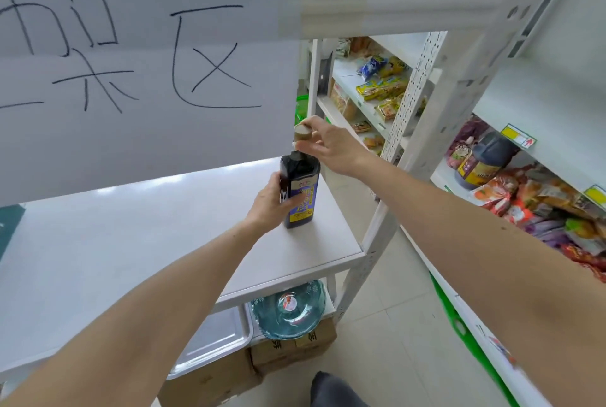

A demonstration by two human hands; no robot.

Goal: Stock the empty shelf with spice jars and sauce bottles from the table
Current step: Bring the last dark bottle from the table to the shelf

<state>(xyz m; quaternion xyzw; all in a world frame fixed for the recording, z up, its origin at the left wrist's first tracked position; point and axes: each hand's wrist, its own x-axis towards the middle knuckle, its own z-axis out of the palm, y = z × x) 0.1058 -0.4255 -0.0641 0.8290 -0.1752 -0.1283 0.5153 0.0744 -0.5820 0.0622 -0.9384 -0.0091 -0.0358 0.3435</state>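
Hands: left (pixel 272 198) grips sauce bottle (pixel 300 190) body, right (pixel 331 147) pinches cap; upright on shelf (pixel 321 242).

Head view looks forward and down; close over the shelf (pixel 98 242).

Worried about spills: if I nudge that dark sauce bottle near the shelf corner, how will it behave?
The sauce bottle is tall and narrow, so it probably tips easily. It looks full and dark, so likely heavy. It stands near the shelf edge, so it might fall.

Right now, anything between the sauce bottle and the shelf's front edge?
Nothing: head view shows bare shelf in front of the sauce bottle.
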